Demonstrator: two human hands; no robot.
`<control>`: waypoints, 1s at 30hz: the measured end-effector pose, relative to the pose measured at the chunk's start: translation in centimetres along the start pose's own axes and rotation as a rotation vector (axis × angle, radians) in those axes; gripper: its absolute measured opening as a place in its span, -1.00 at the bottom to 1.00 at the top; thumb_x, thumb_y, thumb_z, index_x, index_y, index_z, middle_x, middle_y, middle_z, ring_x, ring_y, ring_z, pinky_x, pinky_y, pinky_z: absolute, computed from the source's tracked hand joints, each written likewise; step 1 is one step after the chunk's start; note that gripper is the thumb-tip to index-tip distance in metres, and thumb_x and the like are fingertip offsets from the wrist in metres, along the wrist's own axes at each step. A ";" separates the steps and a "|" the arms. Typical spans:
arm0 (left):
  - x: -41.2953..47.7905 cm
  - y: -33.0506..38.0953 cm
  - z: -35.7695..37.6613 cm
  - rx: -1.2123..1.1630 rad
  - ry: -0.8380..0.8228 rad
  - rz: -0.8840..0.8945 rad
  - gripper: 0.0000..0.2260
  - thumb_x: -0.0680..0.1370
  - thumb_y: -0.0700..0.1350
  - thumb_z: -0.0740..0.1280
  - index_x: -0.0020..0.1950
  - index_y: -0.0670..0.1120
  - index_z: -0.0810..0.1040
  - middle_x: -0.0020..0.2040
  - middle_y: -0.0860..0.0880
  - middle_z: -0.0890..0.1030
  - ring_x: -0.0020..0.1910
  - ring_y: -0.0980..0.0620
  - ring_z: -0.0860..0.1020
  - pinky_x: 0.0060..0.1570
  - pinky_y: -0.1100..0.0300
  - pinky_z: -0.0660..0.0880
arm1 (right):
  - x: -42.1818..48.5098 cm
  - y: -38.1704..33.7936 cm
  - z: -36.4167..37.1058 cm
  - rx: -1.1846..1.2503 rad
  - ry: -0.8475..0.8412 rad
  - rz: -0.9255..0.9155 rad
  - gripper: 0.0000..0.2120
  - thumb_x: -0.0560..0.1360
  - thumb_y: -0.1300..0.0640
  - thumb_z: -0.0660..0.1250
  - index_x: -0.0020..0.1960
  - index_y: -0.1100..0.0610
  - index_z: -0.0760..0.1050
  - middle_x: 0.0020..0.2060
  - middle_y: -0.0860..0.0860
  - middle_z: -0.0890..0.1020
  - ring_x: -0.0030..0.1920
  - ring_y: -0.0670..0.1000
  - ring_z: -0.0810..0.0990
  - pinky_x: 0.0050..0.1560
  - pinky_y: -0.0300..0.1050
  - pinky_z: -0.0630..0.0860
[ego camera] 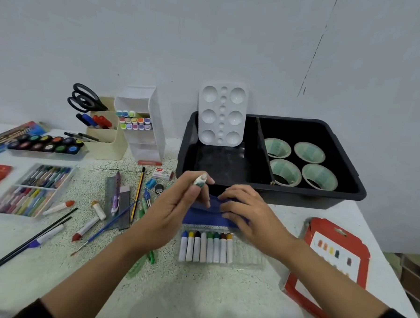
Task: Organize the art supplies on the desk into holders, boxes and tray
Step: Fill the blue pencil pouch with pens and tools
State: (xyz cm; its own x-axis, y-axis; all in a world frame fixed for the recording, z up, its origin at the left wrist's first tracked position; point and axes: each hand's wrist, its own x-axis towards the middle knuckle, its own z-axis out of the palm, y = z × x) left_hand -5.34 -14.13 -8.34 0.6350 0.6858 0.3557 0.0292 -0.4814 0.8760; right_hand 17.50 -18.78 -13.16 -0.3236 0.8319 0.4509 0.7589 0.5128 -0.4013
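A: so where's the white tube [200, 181] at?

B: the person's left hand [177, 205] has it pinched between thumb and fingertips. It pokes out the top of the grip, held up just over the blue cloth [208, 218].

A: and the right hand [247, 214]?

B: fingers curled into that cloth, gripping it, right in front of the black tray [299, 190]. The clear case [247, 258] with its row of tubes lies just nearer than both hands.
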 end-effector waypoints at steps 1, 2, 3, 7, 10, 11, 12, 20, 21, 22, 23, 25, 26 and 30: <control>0.1 -0.3 0.0 -0.006 0.007 -0.004 -0.73 0.71 0.13 0.05 0.27 0.11 0.45 -0.06 -0.04 0.53 0.00 -0.10 0.56 0.15 0.06 0.47 | -0.2 0.1 0.0 -0.004 -0.015 0.002 -0.89 0.63 0.15 0.30 0.08 0.07 0.61 0.22 -0.07 0.58 0.37 0.00 0.41 0.27 0.10 0.42; 0.1 -0.6 0.1 -0.025 0.021 -0.013 -0.73 0.70 0.14 0.06 0.27 0.10 0.45 -0.05 -0.05 0.53 0.02 -0.11 0.56 0.18 -0.03 0.47 | -0.4 0.1 0.0 -0.014 -0.029 -0.001 -0.87 0.64 0.15 0.28 0.09 0.05 0.60 0.25 -0.06 0.57 0.39 0.01 0.38 0.28 0.10 0.40; 0.2 -0.8 0.2 -0.064 0.044 -0.022 -0.72 0.70 0.15 0.07 0.26 0.07 0.45 -0.05 -0.07 0.52 0.04 -0.14 0.56 0.20 -0.14 0.47 | -0.6 0.1 0.0 -0.028 -0.043 -0.008 -0.86 0.64 0.16 0.26 0.10 0.04 0.59 0.27 -0.05 0.56 0.41 0.01 0.36 0.29 0.09 0.39; 0.4 -0.2 0.2 -0.349 0.146 -0.011 -0.73 0.69 0.14 0.11 0.21 0.01 0.45 -0.03 -0.23 0.47 0.06 -0.24 0.54 0.30 -0.27 0.43 | -1.3 0.0 0.0 -0.085 -0.103 -0.027 -0.84 0.63 0.21 0.25 0.14 0.02 0.54 0.32 0.01 0.53 0.45 0.09 0.32 0.28 0.12 0.41; 1.0 0.2 0.3 -0.384 0.140 0.022 -0.76 0.70 0.09 0.08 0.21 0.03 0.45 -0.02 -0.26 0.47 0.08 -0.26 0.54 0.33 -0.17 0.44 | -1.3 -0.4 -0.1 -0.102 -0.117 -0.030 -0.82 0.63 0.19 0.21 0.16 0.01 0.51 0.32 0.05 0.53 0.45 0.12 0.32 0.28 0.15 0.44; 1.1 0.1 0.3 -0.332 0.102 0.005 -0.75 0.70 0.10 0.08 0.22 0.03 0.46 -0.03 -0.22 0.50 0.07 -0.24 0.55 0.31 -0.14 0.46 | -1.3 -0.5 -0.1 -0.100 -0.117 -0.029 -0.83 0.64 0.18 0.21 0.16 0.01 0.51 0.32 0.05 0.53 0.44 0.12 0.32 0.29 0.15 0.44; 1.2 -0.4 0.1 -0.215 0.035 -0.021 -0.75 0.69 0.11 0.09 0.23 0.06 0.47 -0.04 -0.14 0.54 0.05 -0.17 0.57 0.26 -0.09 0.49 | -1.2 -0.5 -0.1 -0.093 -0.116 -0.026 -0.84 0.64 0.18 0.22 0.15 0.01 0.52 0.33 0.05 0.52 0.44 0.11 0.32 0.30 0.13 0.43; 0.0 -3.4 -2.2 0.945 -0.256 0.032 -0.46 0.62 0.33 0.06 0.19 0.02 0.68 0.02 0.10 0.61 0.03 0.09 0.50 0.03 0.10 0.47 | -1.0 0.1 0.0 0.079 -0.016 0.086 -0.88 0.64 0.10 0.30 0.10 0.06 0.60 0.23 -0.12 0.55 0.33 -0.09 0.40 0.33 -0.12 0.37; -0.3 -3.4 -2.7 0.990 -0.190 0.056 -0.46 0.62 0.33 0.05 0.12 0.02 0.70 0.01 0.11 0.57 0.04 0.08 0.47 0.04 0.09 0.42 | -0.9 0.1 0.0 0.095 0.004 0.103 -0.88 0.63 0.08 0.30 0.09 0.06 0.60 0.21 -0.13 0.55 0.31 -0.09 0.42 0.31 -0.10 0.38; -0.5 -3.5 -3.3 1.030 -0.129 0.057 -0.45 0.62 0.34 0.04 0.05 0.04 0.72 0.03 0.12 0.52 0.06 0.07 0.43 0.06 0.09 0.35 | -0.9 0.1 0.0 0.111 0.020 0.116 -0.89 0.62 0.07 0.31 0.07 0.06 0.60 0.19 -0.13 0.55 0.28 -0.08 0.43 0.30 -0.08 0.39; -0.9 -3.5 -3.9 1.055 -0.091 0.003 -0.42 0.61 0.37 0.01 -0.01 0.07 0.72 0.05 0.12 0.47 0.10 0.07 0.40 0.07 0.09 0.27 | -0.8 -0.1 0.1 0.125 0.034 0.122 -0.89 0.62 0.08 0.32 0.07 0.06 0.60 0.17 -0.13 0.56 0.27 -0.08 0.45 0.29 -0.07 0.40; -1.3 -3.4 -5.1 1.063 -0.078 -0.203 -0.31 0.60 0.40 -0.10 -0.07 0.07 0.74 0.12 0.12 0.39 0.15 0.08 0.37 0.10 0.09 0.20 | -0.3 -0.7 0.3 0.143 0.057 0.108 -0.89 0.61 0.11 0.33 0.06 0.08 0.61 0.14 -0.12 0.57 0.24 -0.06 0.47 0.26 -0.05 0.42; -1.3 -3.5 -5.6 1.035 -0.084 -0.304 -0.28 0.60 0.40 -0.13 -0.10 0.05 0.75 0.15 0.13 0.39 0.14 0.10 0.39 0.11 0.11 0.25 | 0.0 -1.2 0.5 0.145 0.069 0.090 -0.89 0.61 0.13 0.32 0.06 0.09 0.62 0.12 -0.11 0.58 0.22 -0.06 0.49 0.24 -0.05 0.44; -1.0 -3.3 -8.2 0.904 -0.071 -0.447 -0.31 0.58 0.40 -0.03 -0.23 -0.05 0.70 -0.10 0.09 0.65 -0.23 0.14 0.57 -0.15 0.05 0.54 | 2.2 -3.3 0.9 0.159 0.134 0.021 -0.92 0.58 0.24 0.37 0.05 0.15 0.62 0.08 -0.06 0.60 0.17 -0.03 0.53 0.20 -0.07 0.48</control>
State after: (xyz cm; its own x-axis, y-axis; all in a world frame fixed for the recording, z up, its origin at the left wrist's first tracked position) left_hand -12.40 -8.71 -8.92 0.4662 0.8846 0.0095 0.8309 -0.4415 0.3388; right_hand 13.83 -18.48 -11.55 -0.2222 0.8126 0.5388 0.6623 0.5314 -0.5282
